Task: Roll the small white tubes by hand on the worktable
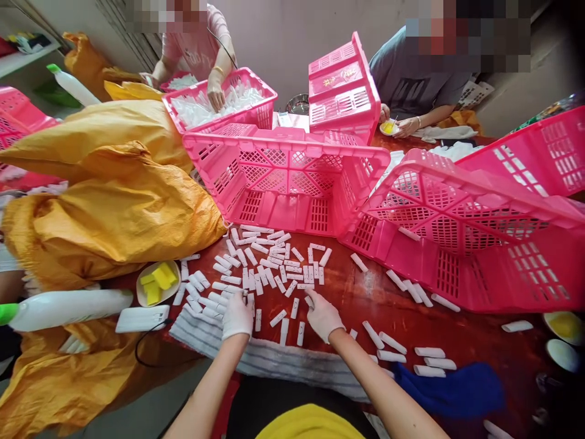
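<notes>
At 7 o'clock, the fingertips of the left hand (237, 320) are partly hidden among white pieces (284, 331); whether one is held cannot be told. At 5 o'clock, the forefinger of the right hand (325, 318) is stretched toward the pile, while its thumb is hidden, so its grip cannot be told. The pieces are heaped just below the middle, toward 7 o'clock, with strays scattered toward 4 o'clock. The heads of two co-workers are blurred, and two small dishes (563, 355) are dimly seen near the right edge.

White gloves are worn. The pieces are smooth, slim and oblong, strewn over a glossy red table (338, 268); a striped towel (315, 369) is spread along its edge.

Two slotted plastic baskets (287, 207) are tipped open, at 12 and 3 o'clock. Two bottles (75, 306) are seen, at 8 and 10 o'clock.
</notes>
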`<state>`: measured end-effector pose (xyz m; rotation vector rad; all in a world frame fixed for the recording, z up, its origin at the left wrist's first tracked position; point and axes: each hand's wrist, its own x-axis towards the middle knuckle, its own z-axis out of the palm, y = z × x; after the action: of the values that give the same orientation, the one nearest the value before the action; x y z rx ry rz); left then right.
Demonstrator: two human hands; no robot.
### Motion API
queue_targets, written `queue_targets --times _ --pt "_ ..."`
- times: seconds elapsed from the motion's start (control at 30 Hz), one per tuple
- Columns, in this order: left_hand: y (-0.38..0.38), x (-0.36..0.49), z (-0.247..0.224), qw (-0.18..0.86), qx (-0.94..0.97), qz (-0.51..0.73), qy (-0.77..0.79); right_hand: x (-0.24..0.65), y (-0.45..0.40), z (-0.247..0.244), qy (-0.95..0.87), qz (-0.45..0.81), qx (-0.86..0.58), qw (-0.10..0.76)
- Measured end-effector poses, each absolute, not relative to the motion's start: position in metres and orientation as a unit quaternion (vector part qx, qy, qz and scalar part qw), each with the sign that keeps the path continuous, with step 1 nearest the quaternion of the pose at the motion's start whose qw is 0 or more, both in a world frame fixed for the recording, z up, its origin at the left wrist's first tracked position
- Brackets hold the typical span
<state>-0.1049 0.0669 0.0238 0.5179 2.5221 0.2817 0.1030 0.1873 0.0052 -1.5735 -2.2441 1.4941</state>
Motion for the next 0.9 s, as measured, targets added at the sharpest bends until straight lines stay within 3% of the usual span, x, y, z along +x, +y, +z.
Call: queue_targets --times 0.27,0.57,0.77,0.9 --pt "0.101 -0.095 0.032 0.344 0.103 0.266 0.895 0.115 0.182 0.034 -0.535 0.639 -0.530 0.157" --pt "0.101 -0.029 0.100 0.502 0.022 0.519 0.691 0.091 0.194 0.095 -0.388 0.743 -0.464 0.284" --pt "0.102 0.006 0.125 0.505 0.091 0.516 0.686 0.093 0.205 0.109 -0.401 0.729 -0.460 0.310" --pt "0.096 0.012 0.123 0.402 0.235 0.431 0.773 0.099 0.213 0.118 -0.445 0.707 -0.470 0.287"
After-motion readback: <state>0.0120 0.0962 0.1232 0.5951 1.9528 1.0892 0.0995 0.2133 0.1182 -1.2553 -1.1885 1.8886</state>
